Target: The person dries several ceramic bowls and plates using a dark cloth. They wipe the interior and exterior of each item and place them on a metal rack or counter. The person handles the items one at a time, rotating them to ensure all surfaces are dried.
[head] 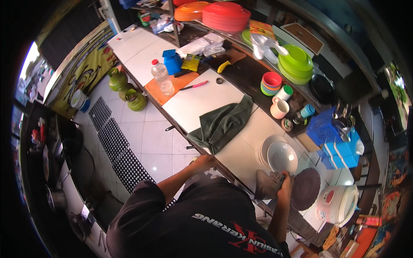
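Observation:
My left hand (205, 163) is at the front edge of the tiled counter (180, 108), fingers curled. It is just below the near corner of a dark green towel (226, 124) lying crumpled there; whether it grips anything is hidden. My right hand (284, 187) holds a grey cloth (267, 184), its thumb up near the rim of a white bowl (283, 157). That bowl tilts against a stack of white bowls (263, 150). To the right of my right hand lies a dark plate with a scalloped rim (306, 188).
A water bottle (163, 77) stands on an orange board (151, 87) by a pink-handled knife (193, 85). Farther back are cups (279, 108), stacked green plates (295, 64) and a blue basket (322, 125). A rice cooker (337, 204) sits right; green gas cylinders (135, 100) stand on the floor.

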Demonstrator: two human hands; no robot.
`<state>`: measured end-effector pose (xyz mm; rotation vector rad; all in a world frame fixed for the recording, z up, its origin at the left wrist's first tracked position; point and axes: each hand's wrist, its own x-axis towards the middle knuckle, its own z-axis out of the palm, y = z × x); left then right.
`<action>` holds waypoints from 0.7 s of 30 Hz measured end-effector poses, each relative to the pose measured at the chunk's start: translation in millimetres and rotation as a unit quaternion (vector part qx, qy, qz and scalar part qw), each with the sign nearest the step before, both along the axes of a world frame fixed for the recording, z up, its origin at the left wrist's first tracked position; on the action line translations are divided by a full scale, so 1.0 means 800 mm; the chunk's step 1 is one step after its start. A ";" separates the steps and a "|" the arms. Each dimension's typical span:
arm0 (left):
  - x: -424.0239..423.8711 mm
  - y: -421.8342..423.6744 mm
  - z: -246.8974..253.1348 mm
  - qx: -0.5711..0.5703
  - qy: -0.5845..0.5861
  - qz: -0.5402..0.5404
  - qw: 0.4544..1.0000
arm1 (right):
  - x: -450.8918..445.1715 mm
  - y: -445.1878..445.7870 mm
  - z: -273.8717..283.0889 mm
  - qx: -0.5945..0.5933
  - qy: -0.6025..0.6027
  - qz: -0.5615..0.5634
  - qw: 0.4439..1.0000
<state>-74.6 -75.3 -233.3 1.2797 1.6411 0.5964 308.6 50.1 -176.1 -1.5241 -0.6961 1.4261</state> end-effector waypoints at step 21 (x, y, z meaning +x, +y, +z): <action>-0.069 -0.240 -0.199 -0.332 -0.014 0.292 0.897 | -0.016 0.028 0.006 0.113 -0.296 0.124 0.940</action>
